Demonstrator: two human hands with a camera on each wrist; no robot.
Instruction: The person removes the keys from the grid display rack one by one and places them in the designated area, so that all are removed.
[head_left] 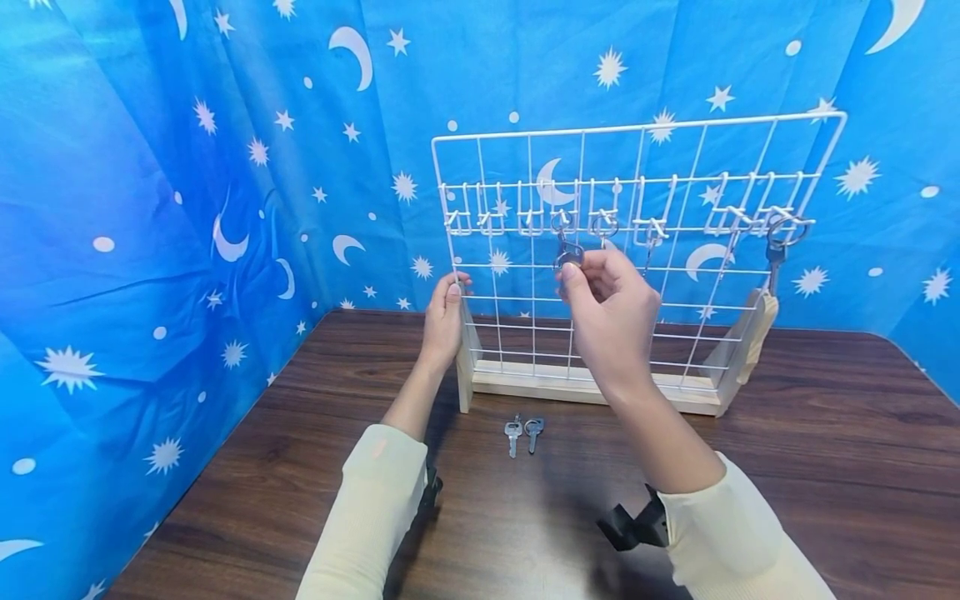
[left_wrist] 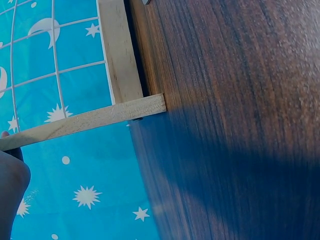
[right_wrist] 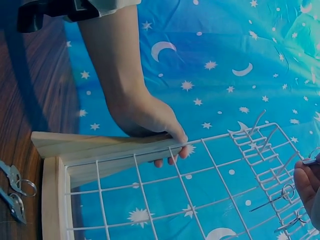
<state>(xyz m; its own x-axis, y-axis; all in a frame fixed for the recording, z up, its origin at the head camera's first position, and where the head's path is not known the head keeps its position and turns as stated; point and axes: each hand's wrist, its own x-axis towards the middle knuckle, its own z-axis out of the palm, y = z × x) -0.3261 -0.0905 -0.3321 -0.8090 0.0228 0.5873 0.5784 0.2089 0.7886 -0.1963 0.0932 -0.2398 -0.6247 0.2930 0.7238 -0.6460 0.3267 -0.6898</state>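
A white wire grid rack [head_left: 637, 129] in a wooden stand [head_left: 592, 392] faces me, with a row of hooks across its upper part. My left hand [head_left: 444, 321] grips the stand's left upright [left_wrist: 85, 119], fingers wrapped behind it. Between thumb and fingers, my right hand [head_left: 617, 312] pinches a key [head_left: 572, 252], its ring [head_left: 562, 221] right at a hook left of the rack's middle. Part of that key is hidden by the fingers. Keys hang from hooks farther right, among them a dark key [head_left: 776, 250] on the end hook.
Two keys with rings, a silver key [head_left: 513, 430] and a darker key [head_left: 533, 433], lie on the brown wooden table [head_left: 495, 517] before the stand. A blue curtain [head_left: 300, 167] with white moons and stars hangs behind and at the left.
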